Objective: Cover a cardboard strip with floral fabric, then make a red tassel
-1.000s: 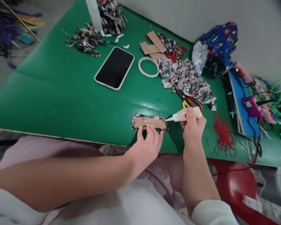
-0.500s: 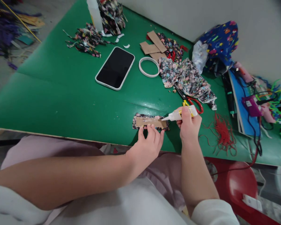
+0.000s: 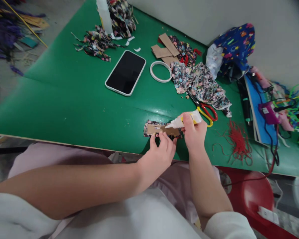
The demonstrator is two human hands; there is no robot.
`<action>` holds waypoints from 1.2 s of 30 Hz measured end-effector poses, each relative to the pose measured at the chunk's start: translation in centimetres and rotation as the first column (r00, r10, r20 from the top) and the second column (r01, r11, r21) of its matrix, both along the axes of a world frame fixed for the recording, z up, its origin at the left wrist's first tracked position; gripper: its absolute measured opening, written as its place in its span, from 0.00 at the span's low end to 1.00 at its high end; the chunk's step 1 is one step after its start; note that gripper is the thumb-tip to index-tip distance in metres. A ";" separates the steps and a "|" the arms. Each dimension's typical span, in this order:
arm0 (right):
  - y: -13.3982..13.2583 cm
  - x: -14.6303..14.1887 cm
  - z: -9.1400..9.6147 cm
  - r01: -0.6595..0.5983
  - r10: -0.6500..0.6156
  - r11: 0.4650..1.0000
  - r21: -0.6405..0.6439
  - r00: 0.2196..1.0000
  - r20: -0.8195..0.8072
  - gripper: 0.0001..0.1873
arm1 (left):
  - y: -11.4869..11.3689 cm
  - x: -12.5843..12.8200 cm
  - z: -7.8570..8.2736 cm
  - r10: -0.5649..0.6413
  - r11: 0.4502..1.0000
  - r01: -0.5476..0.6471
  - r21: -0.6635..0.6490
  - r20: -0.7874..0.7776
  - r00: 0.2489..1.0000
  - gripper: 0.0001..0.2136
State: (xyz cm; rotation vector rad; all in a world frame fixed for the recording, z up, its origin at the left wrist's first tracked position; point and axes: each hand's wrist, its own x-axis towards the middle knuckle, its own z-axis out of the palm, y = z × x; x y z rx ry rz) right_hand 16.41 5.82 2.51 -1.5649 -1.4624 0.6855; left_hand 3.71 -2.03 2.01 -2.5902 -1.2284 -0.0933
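Glue nozzle at the cardboard strip, left fingertips along its near edge

From my end of the head camera, I see the cardboard strip (image 3: 173,130) lying flat on a piece of floral fabric (image 3: 146,130), whose dark border shows around it, near the front edge of the green table (image 3: 77,109). A pale streak runs along part of the strip. I have the left hand (image 3: 158,155) at the strip's near side, fingers bent and a little spread, their tips resting on its edge rather than wrapped around it. My right hand (image 3: 194,132) is closed round a small glue bottle (image 3: 177,122), just right of the strip; the bottle tilts so its nozzle points down and left at the strip's top face. Whether the tip touches, I cannot tell.

Beyond the strip to the right lie scissors (image 3: 195,100) with red and yellow handles, partly under a crumpled floral cloth (image 3: 201,83). Well to its right sits a tangle of red thread (image 3: 239,141). Straight beyond the strip is a white tape roll (image 3: 161,80), with loose cardboard pieces (image 3: 169,44) farther on. Beyond it to the left lies a dark-screened phone (image 3: 126,72); past that, shredded floral scraps (image 3: 97,43) and a white bottle (image 3: 105,18).
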 end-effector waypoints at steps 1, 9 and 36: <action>0.0 -0.3 0.1 -0.005 0.005 1.000 0.006 1.000 0.016 0.17 | 0.0 0.0 0.1 0.001 1.000 -0.001 -0.007 -0.001 1.000 0.19; -0.1 -2.2 0.6 -0.096 0.094 0.995 0.020 0.991 0.091 0.16 | 0.1 -0.1 0.5 -0.015 0.999 0.015 -0.035 0.001 1.000 0.18; -0.3 -5.1 1.7 -0.261 0.241 0.965 0.038 0.930 0.277 0.16 | 0.0 0.3 -0.1 0.009 0.993 0.001 -0.118 0.084 0.996 0.19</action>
